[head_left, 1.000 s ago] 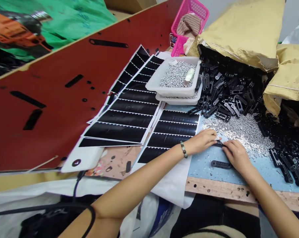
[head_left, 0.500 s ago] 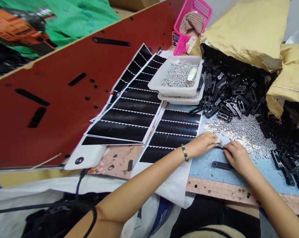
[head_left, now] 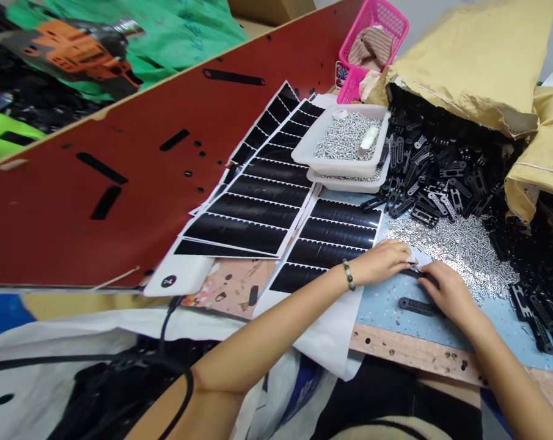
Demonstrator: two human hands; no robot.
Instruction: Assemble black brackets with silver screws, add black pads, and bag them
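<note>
Close together over the blue table surface (head_left: pixel 380 310), both my hands grip one small black plastic strip (head_left: pixel 412 271). My left hand (head_left: pixel 386 261), with a beaded bracelet at the wrist and something white on a fingertip, pinches the strip's left end. On its other end, the fingers of my right hand (head_left: pixel 445 288) are closed. A small metal piece seems to sit on the strip between the fingertips. Just below lies a second black strip (head_left: pixel 418 306), its right end partly under my right hand. Behind my hands spreads a heap of small silver fasteners (head_left: pixel 464 250).
White trays of screws (head_left: pixel 310 150) stand stacked behind black sticker sheets (head_left: pixel 262 190). Black plastic parts (head_left: pixel 429 177) spill from a yellow sack (head_left: pixel 478 55). A red board (head_left: pixel 166 189) rises at left, an orange power tool (head_left: pixel 79 52) beyond it. A pink basket (head_left: pixel 398 24) is at the back.
The whole view has shifted, so most things sit slightly further right. My hands keep their hold on the strip, with only a slight shift of the fingers.
</note>
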